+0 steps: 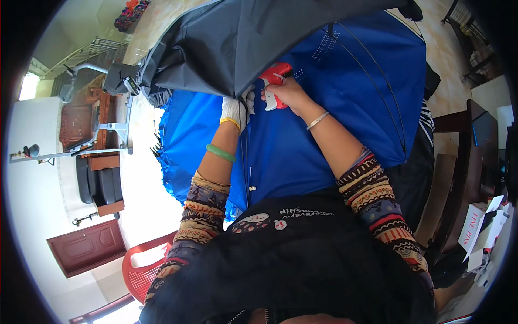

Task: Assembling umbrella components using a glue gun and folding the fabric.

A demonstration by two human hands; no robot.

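A blue umbrella canopy with thin dark ribs lies spread in front of me, and a dark grey umbrella canopy overlaps it at the top. My right hand grips a red and white tagging gun, its tip pressed at the edge where grey and blue fabric meet. My left hand, in a white glove, pinches the fabric right beside the gun. A green bangle sits on my left wrist and a thin silver bracelet on my right.
A red plastic chair stands at the lower left. White cardboard boxes sit on a dark wooden table at the right. Wooden furniture and a brown door are at the left, on a pale tiled floor.
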